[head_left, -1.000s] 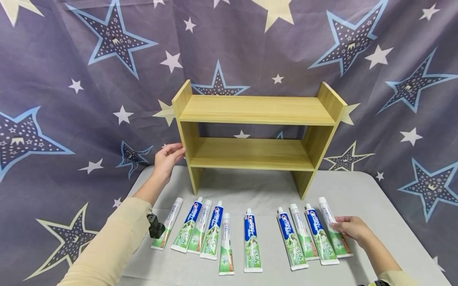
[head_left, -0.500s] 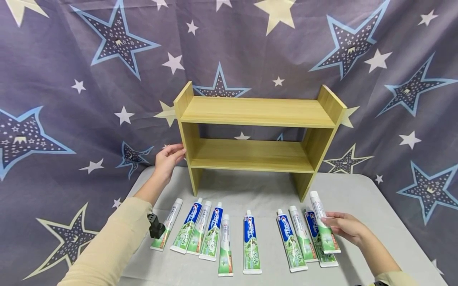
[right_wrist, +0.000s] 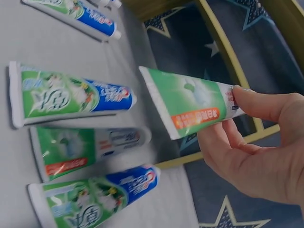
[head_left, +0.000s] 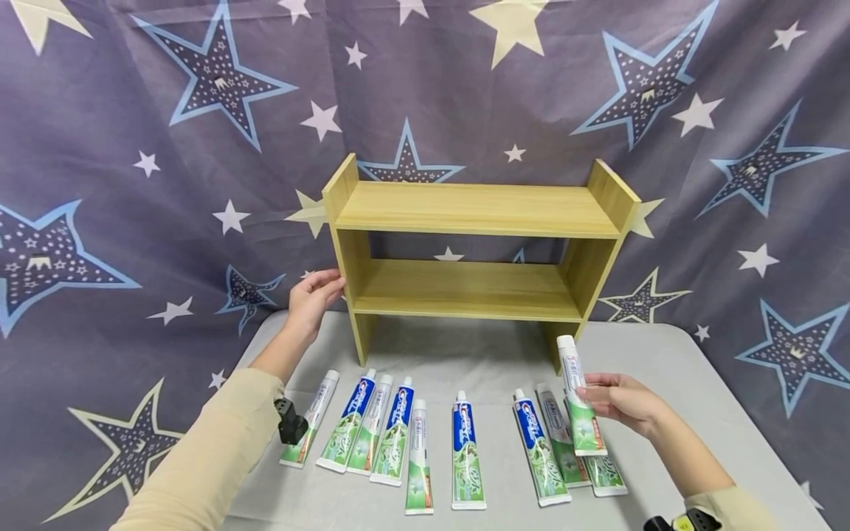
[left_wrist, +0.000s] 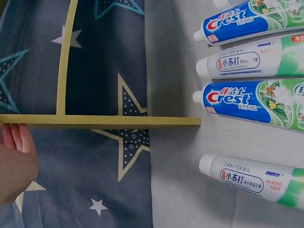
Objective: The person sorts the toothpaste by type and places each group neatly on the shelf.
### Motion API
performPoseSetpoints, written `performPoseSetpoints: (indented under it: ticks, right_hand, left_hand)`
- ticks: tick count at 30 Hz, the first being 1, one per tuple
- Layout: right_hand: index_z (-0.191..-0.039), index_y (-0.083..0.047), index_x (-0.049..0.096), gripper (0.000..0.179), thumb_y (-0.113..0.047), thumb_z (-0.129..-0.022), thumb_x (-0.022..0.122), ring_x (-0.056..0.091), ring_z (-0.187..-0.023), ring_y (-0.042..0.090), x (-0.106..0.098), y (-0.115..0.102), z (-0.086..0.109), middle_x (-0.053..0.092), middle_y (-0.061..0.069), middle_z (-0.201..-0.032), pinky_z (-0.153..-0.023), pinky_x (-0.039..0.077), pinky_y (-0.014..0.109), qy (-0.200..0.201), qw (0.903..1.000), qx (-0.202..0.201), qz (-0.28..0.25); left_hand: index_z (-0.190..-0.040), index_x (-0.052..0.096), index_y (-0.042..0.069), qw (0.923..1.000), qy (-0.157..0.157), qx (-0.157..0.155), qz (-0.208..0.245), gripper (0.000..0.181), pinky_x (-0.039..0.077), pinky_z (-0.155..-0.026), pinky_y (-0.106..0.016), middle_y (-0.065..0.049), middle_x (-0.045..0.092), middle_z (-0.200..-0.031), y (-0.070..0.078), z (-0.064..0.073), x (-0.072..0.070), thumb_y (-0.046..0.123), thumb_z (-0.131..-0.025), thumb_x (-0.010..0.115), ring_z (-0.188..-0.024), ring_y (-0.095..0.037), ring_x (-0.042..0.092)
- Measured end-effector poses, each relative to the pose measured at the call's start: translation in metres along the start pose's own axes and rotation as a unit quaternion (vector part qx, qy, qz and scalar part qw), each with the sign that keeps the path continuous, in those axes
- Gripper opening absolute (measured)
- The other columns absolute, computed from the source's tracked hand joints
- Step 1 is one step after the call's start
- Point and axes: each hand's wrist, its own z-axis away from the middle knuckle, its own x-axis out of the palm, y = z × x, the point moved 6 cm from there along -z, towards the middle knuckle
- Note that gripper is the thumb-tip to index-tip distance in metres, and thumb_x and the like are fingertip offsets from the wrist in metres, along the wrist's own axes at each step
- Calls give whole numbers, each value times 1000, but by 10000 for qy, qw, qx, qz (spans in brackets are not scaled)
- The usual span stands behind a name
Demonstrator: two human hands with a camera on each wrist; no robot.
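My right hand (head_left: 627,404) pinches a white-and-green toothpaste tube (head_left: 584,424) between thumb and fingers, cap upward. In the right wrist view this tube is raised above the table, its flat green end toward the other tubes. Below it in the head view, a blue-and-green Crest tube (head_left: 606,476) is partly covered, beside another white-and-green tube (head_left: 563,435) and a Crest tube (head_left: 541,450). With its fingertips, my left hand (head_left: 311,304) touches the outer left side of a two-tier wooden shelf (head_left: 468,289). That contact also shows in the left wrist view.
Several more toothpaste tubes lie on the grey table (head_left: 458,343), including a lone Crest tube (head_left: 468,457) in the middle and a group at left with a white-and-green tube (head_left: 419,457). A star-patterned curtain (head_left: 451,88) hangs behind the shelf.
My right hand has lifted the white-and-green tube from the right end of the row and moved it left and toward the shelf. The left hand stays at the shelf's side.
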Motion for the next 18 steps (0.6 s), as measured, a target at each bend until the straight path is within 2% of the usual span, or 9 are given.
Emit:
performPoseSetpoints:
  ticks: [4,13,18]
  right_hand:
    - [-117,2,51,31,-11,-92,62,66,-79,2,4,-14,0,68,-10,-88,-75,57,16,-2,9999,-121,31]
    - [-110,-6,55,19,-10,-92,61,67,-82,3,5,-45,4,69,-9,-90,-77,58,17,-103,9993,-349,66]
    - [-105,-13,58,13,-7,-94,58,68,-83,4,6,-60,7,70,-8,-91,-78,58,17,-299,9981,-541,-31]
  left_hand:
    - [-86,63,17,10000,2,-56,69,20,56,-91,-20,12,66,-77,0,0,0,-3,-89,61,-75,1,66]
    - [-91,62,15,10000,68,-48,-25,16,57,-81,-14,13,66,-76,-1,-2,0,-1,-89,62,-75,2,66]
    - [-98,61,10,9998,92,-156,-103,13,56,-90,-19,13,65,-78,-3,-3,-2,0,-89,62,-76,1,66]
